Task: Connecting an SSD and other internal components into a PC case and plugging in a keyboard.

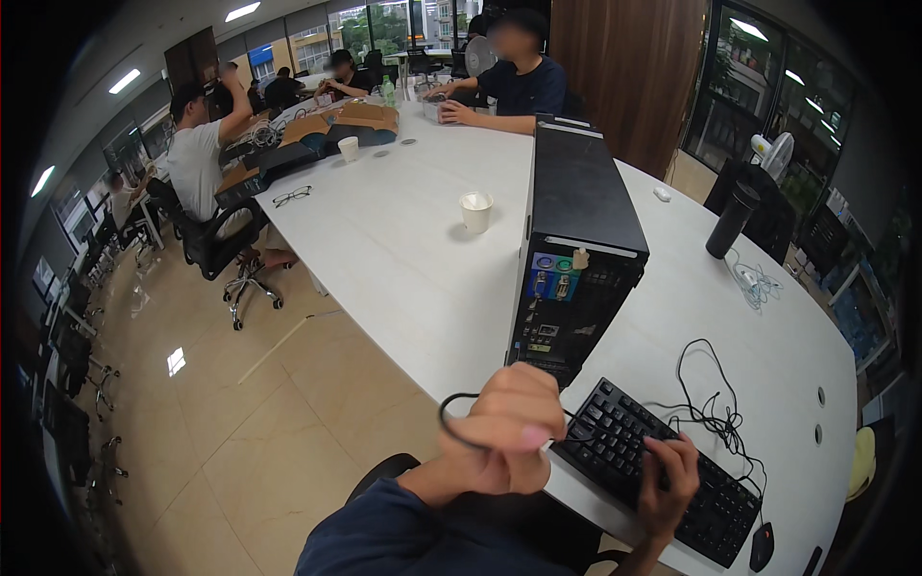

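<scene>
My left hand (509,432) is closed on a black cable (444,415), which loops out to the left of my fist. A small pale end shows by the thumb, too small to make out. Just beyond the fist stands a black desktop computer tower (588,192), its back panel of ports facing me. Over the black keyboard (615,432) hovers or rests my right hand (669,480), fingers loosely bent and apart, with nothing seen in them. A black mouse (762,547) lies at the keyboard's lower right end.
Tangled black cable (715,418) lies behind the keyboard. On the white table (413,240) are a paper cup (475,211), glasses (293,197), a black tumbler (733,221) and a pale blue cable (754,288). Opened cardboard boxes (327,125) and other people are farther off.
</scene>
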